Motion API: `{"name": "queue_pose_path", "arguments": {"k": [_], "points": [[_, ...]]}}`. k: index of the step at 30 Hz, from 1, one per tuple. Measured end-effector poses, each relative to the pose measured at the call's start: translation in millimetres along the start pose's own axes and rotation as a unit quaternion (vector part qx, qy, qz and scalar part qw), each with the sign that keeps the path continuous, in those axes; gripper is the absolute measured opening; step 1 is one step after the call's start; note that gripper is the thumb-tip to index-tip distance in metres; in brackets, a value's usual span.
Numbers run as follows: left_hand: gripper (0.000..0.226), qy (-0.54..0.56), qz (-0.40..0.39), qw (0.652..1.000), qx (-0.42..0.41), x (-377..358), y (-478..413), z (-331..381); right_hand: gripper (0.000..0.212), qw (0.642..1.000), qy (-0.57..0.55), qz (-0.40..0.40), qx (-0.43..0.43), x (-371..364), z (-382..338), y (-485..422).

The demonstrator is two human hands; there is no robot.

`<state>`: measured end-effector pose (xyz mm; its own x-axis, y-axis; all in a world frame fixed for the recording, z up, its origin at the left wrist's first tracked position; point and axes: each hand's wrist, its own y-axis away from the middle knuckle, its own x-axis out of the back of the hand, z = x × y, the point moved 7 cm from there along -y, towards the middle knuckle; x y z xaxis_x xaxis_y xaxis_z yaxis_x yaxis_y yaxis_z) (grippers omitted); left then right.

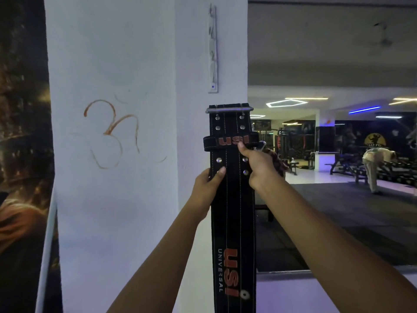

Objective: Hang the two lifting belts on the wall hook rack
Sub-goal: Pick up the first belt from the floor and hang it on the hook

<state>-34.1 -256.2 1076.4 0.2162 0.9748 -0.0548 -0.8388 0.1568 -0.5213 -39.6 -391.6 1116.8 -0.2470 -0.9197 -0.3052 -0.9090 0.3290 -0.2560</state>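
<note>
A black lifting belt (232, 222) with red "USI" lettering hangs upright in front of a white pillar, its metal buckle bar at the top. My left hand (207, 186) grips its left edge just below the keeper loop. My right hand (255, 163) grips the right edge, thumb on the loop, and also holds something dark red and patterned behind the belt; I cannot tell what it is. The metal hook rack (213, 48) is mounted vertically on the pillar, a little above the buckle, with bare hooks.
The white pillar (112, 64) carries an orange painted symbol. A dark poster (22, 132) covers the wall at left. To the right a gym floor opens out with benches and a person (375, 168) bending over far off.
</note>
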Motion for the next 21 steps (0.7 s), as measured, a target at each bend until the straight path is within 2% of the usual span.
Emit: {"name": "queue_pose_path", "arguments": {"k": [5,9,14,16,21], "points": [[0.032,0.023,0.003,1.0,-0.005,-1.4,-1.8,0.4,0.018,1.0,-0.02,0.011,0.015,-1.6,-12.4,5.8],[0.04,0.003,-0.062,0.994,0.089,-4.4,27.9,-55.5,0.02,0.999,-0.022,0.016,0.025,1.3,-24.5,9.0],[0.024,0.042,-0.051,0.996,0.064,-6.7,15.0,-30.9,0.021,0.999,-0.032,0.016,0.029,3.5,-28.3,11.0],[0.025,0.046,-0.053,0.995,0.071,-7.7,16.7,-34.9,0.022,0.999,-0.028,0.016,0.031,3.5,-30.2,11.9],[0.035,0.011,-0.139,0.978,0.157,-8.4,56.3,-97.3,0.021,0.999,-0.027,0.011,0.022,10.6,-24.4,13.7]]}}
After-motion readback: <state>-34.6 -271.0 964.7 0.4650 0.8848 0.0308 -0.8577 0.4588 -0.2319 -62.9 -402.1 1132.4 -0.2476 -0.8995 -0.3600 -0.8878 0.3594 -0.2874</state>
